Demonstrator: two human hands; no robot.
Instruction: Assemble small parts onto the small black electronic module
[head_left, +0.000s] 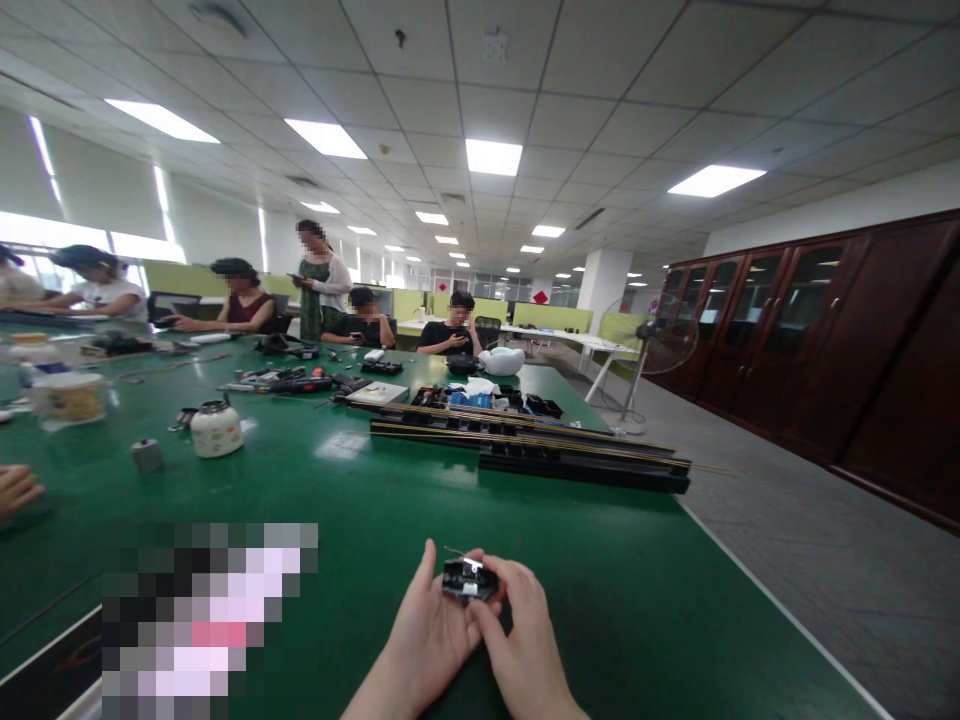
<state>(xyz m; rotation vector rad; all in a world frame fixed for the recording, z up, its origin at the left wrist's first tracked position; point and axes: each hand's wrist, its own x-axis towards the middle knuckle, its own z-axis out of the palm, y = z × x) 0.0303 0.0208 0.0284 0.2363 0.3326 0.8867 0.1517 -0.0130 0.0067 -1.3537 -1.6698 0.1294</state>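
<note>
Both my hands meet low in the middle of the view over the green table (pixel 615 580). My left hand (pixel 424 640) and my right hand (pixel 525 640) together grip a small black part (pixel 466 579) with a bit of metal and a thin wire sticking out at its top left. The fingers of both hands close around its sides, thumbs near the top.
Long black rails (pixel 540 448) lie across the table ahead. A white kettle-shaped pot (pixel 215 428), a small grey cylinder (pixel 148 455) and scattered tools sit to the left. Several people sit at the far end. Another person's hand (pixel 15 490) is at the left edge. Dark wooden cabinets (pixel 825 340) line the right.
</note>
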